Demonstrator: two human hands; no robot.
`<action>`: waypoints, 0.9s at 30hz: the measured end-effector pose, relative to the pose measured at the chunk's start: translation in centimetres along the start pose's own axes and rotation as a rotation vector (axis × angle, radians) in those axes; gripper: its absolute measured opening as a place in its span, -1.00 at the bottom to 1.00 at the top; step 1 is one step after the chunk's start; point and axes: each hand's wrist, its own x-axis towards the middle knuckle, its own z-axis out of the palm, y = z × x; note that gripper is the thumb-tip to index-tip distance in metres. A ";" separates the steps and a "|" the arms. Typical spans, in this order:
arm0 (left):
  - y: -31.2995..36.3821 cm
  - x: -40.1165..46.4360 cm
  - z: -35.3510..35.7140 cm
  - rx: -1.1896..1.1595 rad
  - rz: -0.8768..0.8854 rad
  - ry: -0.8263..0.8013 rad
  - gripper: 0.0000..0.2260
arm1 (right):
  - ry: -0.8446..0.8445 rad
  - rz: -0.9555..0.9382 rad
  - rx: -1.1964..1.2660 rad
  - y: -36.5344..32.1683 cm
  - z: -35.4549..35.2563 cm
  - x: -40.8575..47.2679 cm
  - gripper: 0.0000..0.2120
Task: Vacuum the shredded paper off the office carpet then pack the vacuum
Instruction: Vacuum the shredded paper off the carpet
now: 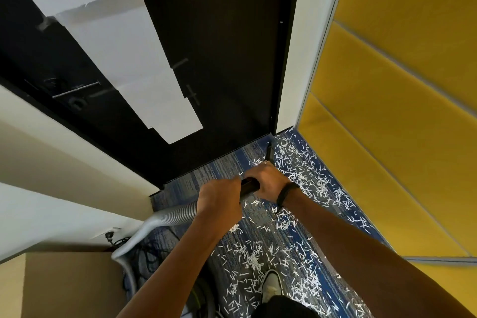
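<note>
Head view: vacuuming step, early. Left hand (219, 197) and right hand (267, 181) each with grip curled round black vacuum wand (249, 184), nozzle tip far, by door. Shredded paper (304, 170) thick on carpet (204, 175) right and near. Next: sweep nozzle right through strips.

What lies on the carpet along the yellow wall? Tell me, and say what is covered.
Shredded paper lies thickly on the blue carpet by the yellow wall. The forearms, the right hand and a shoe cover part of it.
</note>
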 end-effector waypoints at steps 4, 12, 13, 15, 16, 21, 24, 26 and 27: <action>0.2 1.7 -0.8 -0.004 0.013 0.033 -0.58 | 0.017 0.013 -0.026 1.4 -1.1 0.8 -0.75; 1.7 3.7 -0.7 0.014 0.061 0.033 -0.57 | 0.052 -0.023 -0.003 3.7 -2.7 0.2 -0.77; 2.0 4.0 -0.5 0.011 0.065 0.032 -0.57 | 0.056 -0.017 -0.012 4.2 -2.9 0.0 -0.78; 2.9 4.9 -0.1 0.005 0.076 0.031 -0.58 | 0.060 -0.002 -0.037 5.5 -3.3 -0.2 -0.82; 3.3 5.5 0.1 0.003 0.081 0.030 -0.58 | 0.054 0.010 -0.046 6.0 -3.5 -0.3 -0.83; 5.0 8.3 0.9 0.041 0.077 0.018 -0.55 | 0.057 0.046 -0.073 8.2 -4.7 -0.3 -0.79; 5.7 9.7 1.2 0.057 0.060 0.008 -0.56 | 0.049 0.050 -0.079 9.0 -5.3 0.0 -0.74; 6.0 10.6 1.4 0.053 0.063 -0.001 -0.56 | 0.041 0.075 -0.086 9.8 -5.4 0.4 -0.68; 6.0 10.9 1.5 0.051 0.064 -0.006 -0.56 | 0.035 0.084 -0.089 10.2 -5.4 0.5 -0.69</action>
